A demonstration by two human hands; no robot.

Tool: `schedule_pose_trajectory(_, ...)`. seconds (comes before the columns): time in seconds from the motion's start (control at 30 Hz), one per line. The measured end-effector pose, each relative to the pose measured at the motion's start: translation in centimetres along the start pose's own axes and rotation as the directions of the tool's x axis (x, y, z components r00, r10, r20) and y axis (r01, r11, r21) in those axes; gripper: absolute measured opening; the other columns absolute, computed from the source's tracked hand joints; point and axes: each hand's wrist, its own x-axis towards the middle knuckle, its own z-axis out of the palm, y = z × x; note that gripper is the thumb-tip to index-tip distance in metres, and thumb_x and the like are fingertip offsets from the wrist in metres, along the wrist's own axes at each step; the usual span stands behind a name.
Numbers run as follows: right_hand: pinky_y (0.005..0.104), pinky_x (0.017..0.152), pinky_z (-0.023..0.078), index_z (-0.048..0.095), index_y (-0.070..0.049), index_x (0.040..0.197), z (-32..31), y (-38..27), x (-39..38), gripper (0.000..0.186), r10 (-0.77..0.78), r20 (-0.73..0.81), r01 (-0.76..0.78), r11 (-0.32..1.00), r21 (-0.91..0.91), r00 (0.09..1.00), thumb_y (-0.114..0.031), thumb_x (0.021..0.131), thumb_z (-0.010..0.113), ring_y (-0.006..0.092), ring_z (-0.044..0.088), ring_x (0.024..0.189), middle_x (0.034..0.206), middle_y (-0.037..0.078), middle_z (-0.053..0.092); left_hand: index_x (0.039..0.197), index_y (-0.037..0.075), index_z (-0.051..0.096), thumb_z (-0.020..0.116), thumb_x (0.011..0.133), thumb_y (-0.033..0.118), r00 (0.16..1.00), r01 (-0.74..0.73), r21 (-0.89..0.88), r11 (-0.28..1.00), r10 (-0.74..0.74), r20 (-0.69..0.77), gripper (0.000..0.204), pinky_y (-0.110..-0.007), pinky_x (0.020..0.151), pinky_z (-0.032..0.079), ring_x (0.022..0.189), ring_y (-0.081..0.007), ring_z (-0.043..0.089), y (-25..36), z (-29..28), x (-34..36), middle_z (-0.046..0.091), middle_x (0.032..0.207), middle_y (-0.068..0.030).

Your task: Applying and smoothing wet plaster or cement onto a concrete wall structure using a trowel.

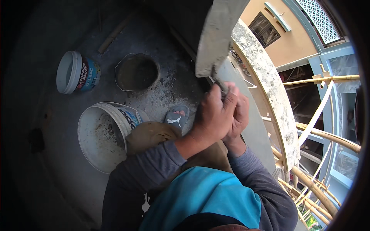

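My left hand (216, 111) is closed around the handle of a trowel (214, 40). The trowel's broad blade, smeared with grey mortar, points up and away from me. Pressed close behind the left one, my right hand (241, 117) is also closed at the handle, with its fingers partly hidden. Both hands are in front of my chest, beside a smooth grey ledge (252, 111) on the right. A lump of mortar clings where the blade meets the handle.
Left of me stand a mortar-stained white bucket (102, 138), a dark bucket (137, 73) with a wire handle and a paint bucket (79, 73). My sandalled foot (177, 116) is on the gritty floor. Beyond the rough concrete edge (269, 77), bamboo scaffolding (314, 190) fronts a building.
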Motion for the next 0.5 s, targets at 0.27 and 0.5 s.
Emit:
schedule_pose_trajectory(0.27, 0.0385, 0.080, 0.050, 0.071, -0.009, 0.108, -1.0, 0.9, 0.6, 0.026, 0.318, 0.364, -0.289, 0.948, -0.132, 0.876, -0.027, 0.091, 0.063, 0.0292, 0.062, 0.091, 0.095, 0.012, 0.063, 0.123, -0.001, 0.052, 0.052, 0.099, 0.045, 0.784, -0.090, -0.411, 0.907, -0.190, -0.592, 0.052, -0.037, 0.082, 0.053, 0.088, -0.0252, 0.064, 0.5, -10.3, 0.6, 0.062, 0.103, -0.0139)
schedule_pose_trajectory(0.5, 0.0486, 0.083, 0.050, 0.055, -0.019, 0.135, 2.9, 11.8, 3.6, 0.045, 0.502, 0.421, -0.120, 0.737, -0.665, 0.755, -0.028, 0.091, 0.059, 0.0344, 0.059, 0.102, 0.107, 0.015, 0.058, 0.127, -0.001, 0.050, 0.058, 0.096, 0.046, 0.716, -0.174, -0.428, 0.887, -0.184, -0.674, 0.057, -0.039, 0.082, 0.053, 0.088, -0.0254, 0.062, 1.6, -13.9, 2.6, 0.058, 0.107, -0.0131)
